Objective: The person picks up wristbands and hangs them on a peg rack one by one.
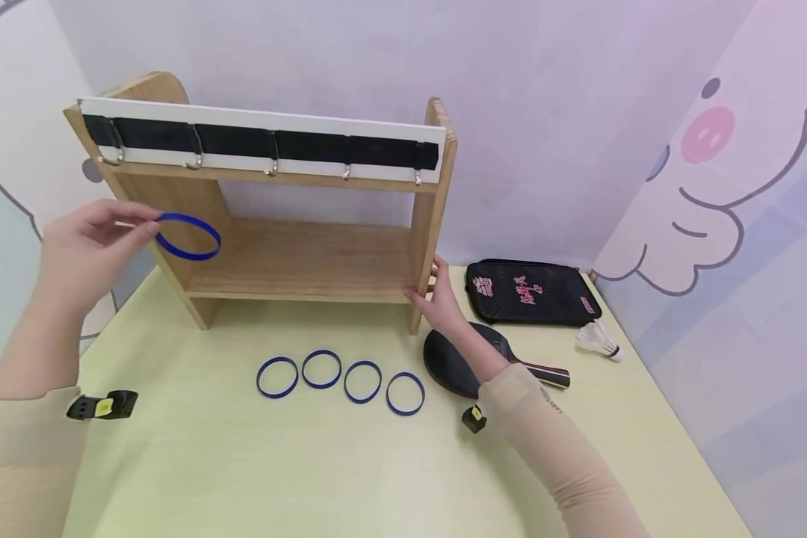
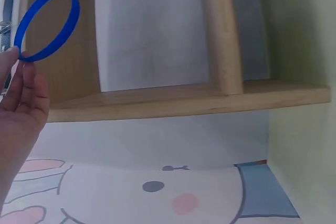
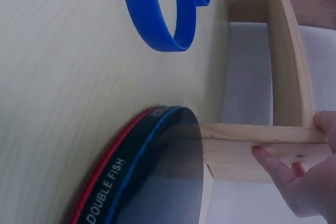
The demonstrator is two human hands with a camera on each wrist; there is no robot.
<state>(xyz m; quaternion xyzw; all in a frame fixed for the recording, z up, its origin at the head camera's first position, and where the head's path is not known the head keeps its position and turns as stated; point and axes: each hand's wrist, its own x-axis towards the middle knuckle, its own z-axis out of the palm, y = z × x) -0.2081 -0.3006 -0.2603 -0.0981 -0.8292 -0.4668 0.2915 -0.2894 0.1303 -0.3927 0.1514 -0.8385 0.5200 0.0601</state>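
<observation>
Our left hand (image 1: 84, 250) pinches the blue band (image 1: 195, 257), fingers closed on its rim, before the wooden rack (image 1: 302, 258)'s left end; our right hand (image 1: 443, 302) grips its right side. Slack fingers could drop the band, a hard pull tip the rack!

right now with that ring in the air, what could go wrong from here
The left grip pinches the blue ring at one spot, so it might twist or slip out. If raised carelessly, it could snag on one of the hooks. The right grip holds the wooden rack near the black paddle; a push might shift the rack, or the arm could knock the paddle.
</observation>
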